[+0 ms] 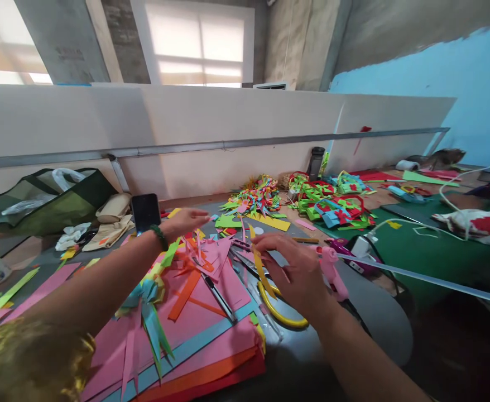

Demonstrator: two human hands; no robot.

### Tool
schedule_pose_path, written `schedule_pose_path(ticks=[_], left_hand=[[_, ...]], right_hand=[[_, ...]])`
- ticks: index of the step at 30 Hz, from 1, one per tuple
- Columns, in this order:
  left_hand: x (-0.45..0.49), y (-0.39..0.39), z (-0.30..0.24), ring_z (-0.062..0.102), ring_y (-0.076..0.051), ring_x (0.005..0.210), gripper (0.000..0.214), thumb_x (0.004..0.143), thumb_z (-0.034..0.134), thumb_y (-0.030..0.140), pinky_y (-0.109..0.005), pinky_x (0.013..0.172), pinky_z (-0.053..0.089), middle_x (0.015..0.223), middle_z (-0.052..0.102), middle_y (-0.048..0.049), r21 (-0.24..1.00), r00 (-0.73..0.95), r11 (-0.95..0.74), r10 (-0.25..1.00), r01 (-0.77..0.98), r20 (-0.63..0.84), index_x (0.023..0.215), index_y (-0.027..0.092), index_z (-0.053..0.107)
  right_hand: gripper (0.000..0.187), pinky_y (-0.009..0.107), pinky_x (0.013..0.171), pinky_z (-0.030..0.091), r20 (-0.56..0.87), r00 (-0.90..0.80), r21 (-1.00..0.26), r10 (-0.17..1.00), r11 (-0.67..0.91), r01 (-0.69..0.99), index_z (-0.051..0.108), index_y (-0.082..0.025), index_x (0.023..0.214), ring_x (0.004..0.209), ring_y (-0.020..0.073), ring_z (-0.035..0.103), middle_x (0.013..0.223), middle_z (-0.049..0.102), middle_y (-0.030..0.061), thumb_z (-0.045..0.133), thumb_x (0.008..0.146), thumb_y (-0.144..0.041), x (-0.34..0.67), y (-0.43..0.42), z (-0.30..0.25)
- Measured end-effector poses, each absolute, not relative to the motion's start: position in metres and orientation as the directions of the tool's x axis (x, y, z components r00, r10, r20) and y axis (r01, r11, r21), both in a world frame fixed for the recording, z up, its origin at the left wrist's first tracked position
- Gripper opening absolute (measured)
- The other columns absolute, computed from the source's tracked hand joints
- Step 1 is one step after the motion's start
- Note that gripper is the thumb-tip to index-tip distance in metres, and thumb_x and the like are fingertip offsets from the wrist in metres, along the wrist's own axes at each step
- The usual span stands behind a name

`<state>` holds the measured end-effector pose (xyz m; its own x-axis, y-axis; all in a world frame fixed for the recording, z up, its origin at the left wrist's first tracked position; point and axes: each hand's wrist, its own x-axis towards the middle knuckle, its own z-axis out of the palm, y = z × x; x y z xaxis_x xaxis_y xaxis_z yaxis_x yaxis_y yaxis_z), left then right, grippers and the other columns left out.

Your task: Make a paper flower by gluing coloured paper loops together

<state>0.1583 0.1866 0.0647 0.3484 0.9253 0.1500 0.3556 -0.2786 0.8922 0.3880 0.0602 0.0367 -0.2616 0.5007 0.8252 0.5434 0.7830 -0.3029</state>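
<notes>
My left hand [186, 221] reaches out over the paper scraps, its fingers stretched and pointing right, with nothing visible in them. A curved yellow paper strip [260, 269] is pinched in my right hand [292, 269]. Below that hand lie the yellow-handled scissors [284, 319], their blades partly covered. A utility knife [219, 298] rests on the stacked pink paper [228, 341]. Nearer my left arm, a bow of blue, green and yellow paper strips [148, 293] lies on the same stack. The pink glue gun [332, 273] is just right of my right hand.
Upright behind my left wrist is a smartphone [146, 212]. A heap of colourful cut paper [255, 195] and several small green paper baskets [332, 204] occupy the back. A green bag [73, 201] stands left. One long clear glue stick [429, 279] extends right; a white cable [416, 223] loops behind it.
</notes>
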Motion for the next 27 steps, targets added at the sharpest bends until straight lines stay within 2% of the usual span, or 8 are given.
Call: schedule_pose_path(ticks=[4, 6, 9, 12, 15, 18, 21, 27], left_hand=[[0.189, 0.159, 0.06, 0.055, -0.015, 0.054, 0.049, 0.077, 0.057, 0.058, -0.026, 0.056, 0.041, 0.051, 0.061, -0.0033, 0.876, 0.497, -0.278, 0.866, 0.393, 0.051, 0.057, 0.014, 0.069], [0.203, 0.134, 0.059, 0.057, -0.014, 0.06, 0.058, 0.085, 0.043, 0.06, -0.025, 0.061, 0.043, 0.06, 0.065, -0.0045, 0.907, 0.658, -0.261, 0.753, 0.329, -0.022, 0.064, 0.015, 0.071], [0.214, 0.109, 0.053, 0.057, -0.011, 0.065, 0.04, 0.08, 0.059, 0.053, -0.02, 0.062, 0.042, 0.067, 0.064, -0.0015, 0.996, 0.663, -0.077, 0.748, 0.055, 0.021, 0.069, 0.015, 0.07], [0.216, 0.103, 0.045, 0.058, -0.009, 0.064, 0.031, 0.068, 0.076, 0.043, -0.019, 0.061, 0.043, 0.069, 0.065, -0.0017, 0.989, 0.616, 0.098, 0.788, -0.113, -0.007, 0.074, 0.013, 0.069], [0.213, 0.103, 0.041, 0.063, -0.011, 0.065, 0.033, 0.067, 0.078, 0.043, -0.021, 0.064, 0.046, 0.072, 0.069, -0.0045, 0.984, 0.525, 0.118, 0.851, -0.137, -0.029, 0.077, 0.013, 0.07], [0.213, 0.1, 0.041, 0.065, -0.013, 0.064, 0.034, 0.067, 0.076, 0.044, -0.022, 0.061, 0.047, 0.071, 0.07, -0.0056, 0.993, 0.45, 0.064, 0.893, -0.099, -0.013, 0.078, 0.013, 0.07], [0.215, 0.094, 0.04, 0.061, -0.01, 0.057, 0.035, 0.067, 0.076, 0.046, -0.021, 0.057, 0.045, 0.065, 0.067, -0.0033, 0.994, 0.431, 0.008, 0.901, -0.109, 0.041, 0.072, 0.012, 0.07], [0.218, 0.083, 0.04, 0.052, -0.006, 0.056, 0.037, 0.063, 0.078, 0.046, -0.018, 0.055, 0.042, 0.059, 0.06, 0.0006, 0.987, 0.44, 0.017, 0.896, -0.16, 0.056, 0.062, 0.011, 0.066]], right_hand=[[0.016, 0.028, 0.08, 0.049, 0.841, -0.23, -0.306, 0.49, 0.781, 0.544, 0.061, -0.02, 0.086, 0.093, 0.0154, 0.061, 0.099, 0.064, 0.006, 0.05, 0.084, -0.007, 0.39, 0.057, 0.036], [0.015, 0.029, 0.078, 0.049, 0.862, -0.234, -0.254, 0.449, 0.783, 0.567, 0.064, -0.019, 0.085, 0.092, 0.0159, 0.059, 0.097, 0.06, 0.0069, 0.053, 0.083, -0.008, 0.39, 0.059, 0.033], [0.015, 0.028, 0.073, 0.049, 0.877, -0.26, -0.194, 0.405, 0.792, 0.579, 0.067, -0.019, 0.085, 0.086, 0.016, 0.057, 0.09, 0.057, 0.0061, 0.056, 0.082, -0.009, 0.389, 0.062, 0.025], [0.02, 0.028, 0.072, 0.05, 0.861, -0.262, -0.24, 0.436, 0.802, 0.546, 0.068, -0.021, 0.093, 0.085, 0.0155, 0.059, 0.092, 0.061, 0.0052, 0.056, 0.082, -0.008, 0.39, 0.062, 0.021], [0.026, 0.027, 0.074, 0.051, 0.822, -0.163, -0.397, 0.546, 0.753, 0.524, 0.065, -0.022, 0.099, 0.085, 0.0151, 0.062, 0.092, 0.066, 0.0034, 0.052, 0.083, -0.006, 0.392, 0.056, 0.026], [0.01, 0.025, 0.065, 0.049, 0.775, -0.094, -0.496, 0.625, 0.693, 0.523, 0.064, -0.02, 0.086, 0.073, 0.0137, 0.061, 0.079, 0.065, 0.0013, 0.056, 0.084, -0.014, 0.39, 0.049, 0.032], [0.008, 0.025, 0.061, 0.046, 0.783, -0.153, -0.413, 0.603, 0.688, 0.596, 0.063, -0.019, 0.077, 0.067, 0.0132, 0.058, 0.073, 0.062, 0.0006, 0.068, 0.079, -0.024, 0.381, 0.046, 0.03], [0.009, 0.024, 0.061, 0.044, 0.778, -0.198, -0.314, 0.597, 0.642, 0.7, 0.062, -0.019, 0.078, 0.068, 0.0133, 0.06, 0.073, 0.064, 0.0011, 0.06, 0.084, -0.014, 0.371, 0.05, 0.018]])
